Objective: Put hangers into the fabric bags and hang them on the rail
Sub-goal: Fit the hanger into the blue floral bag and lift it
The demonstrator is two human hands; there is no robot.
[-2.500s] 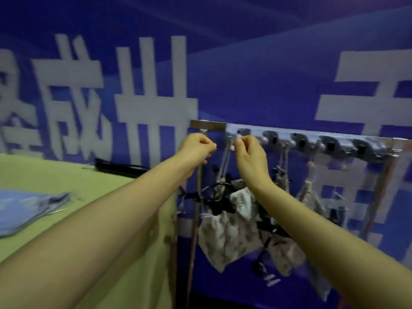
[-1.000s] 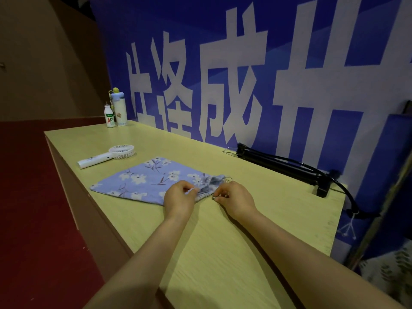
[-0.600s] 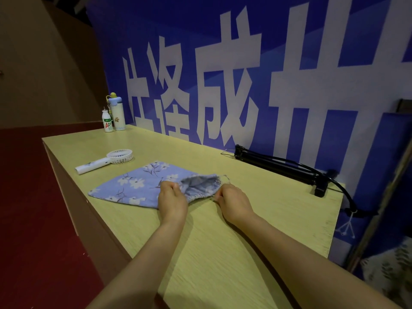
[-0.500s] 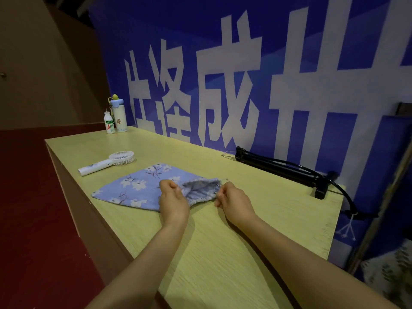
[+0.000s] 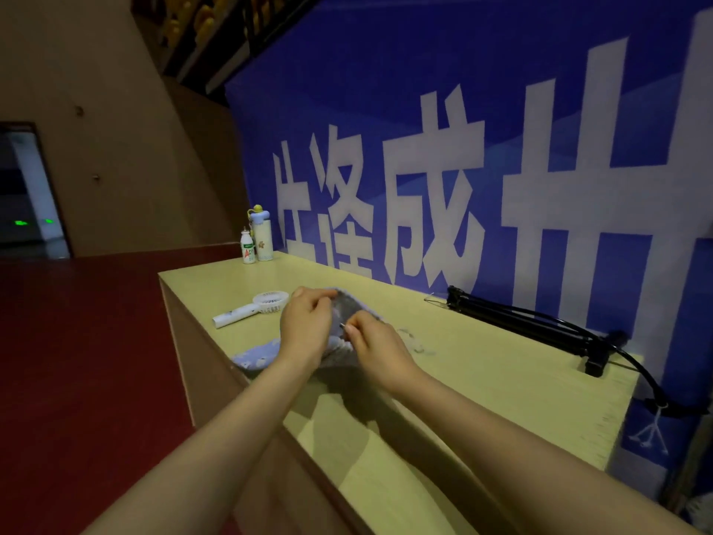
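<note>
Above the table [image 5: 482, 364], left hand [image 5: 306, 330] and right hand [image 5: 376, 347] each pinch the bag [image 5: 254, 357] mouth, fingers clamped on fabric; fan [image 5: 250, 308] lies beside the bag.

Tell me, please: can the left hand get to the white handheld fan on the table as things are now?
Probably yes, but not freely: the left hand is gripping the blue floral bag. The handheld fan lies close beside it on the table, with nothing between them.
</note>
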